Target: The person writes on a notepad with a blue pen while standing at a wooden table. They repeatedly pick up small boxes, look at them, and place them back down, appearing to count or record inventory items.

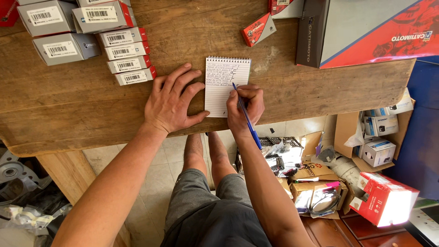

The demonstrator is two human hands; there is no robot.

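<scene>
The handwriting on the notepad (227,84) is too small to read. The right hand (245,107) covers the notepad's near right corner and hides the grip on the pen (247,116). The large box (366,29), far right, is cut off by the top edge. The grey boxes (59,27), far left, are likewise cut off.

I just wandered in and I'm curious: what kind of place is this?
Probably a spare-parts shop or stockroom: stacked barcoded boxes sit on a worn wooden counter, more cartons crowd the floor, and the right hand writes in a spiral notepad.
</scene>
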